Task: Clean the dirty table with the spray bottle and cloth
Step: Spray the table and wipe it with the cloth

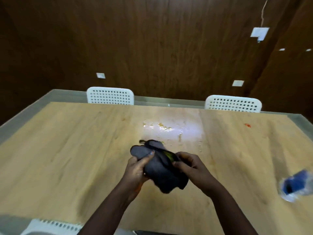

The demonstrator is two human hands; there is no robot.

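Cloth [160,168], dark grey and bunched, is gripped by left hand [135,168] and right hand [189,165] above the worktop [67,150]; wet smears [169,128] lie beyond, spray bottle [294,185] well right.

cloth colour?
Dark grey cloth, with a yellow-green smear near the right hand; the left hand grips it too. Head view.

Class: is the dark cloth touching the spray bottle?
Apart. The head view shows the cloth held mid-table and the spray bottle at the right edge, bare wood between.
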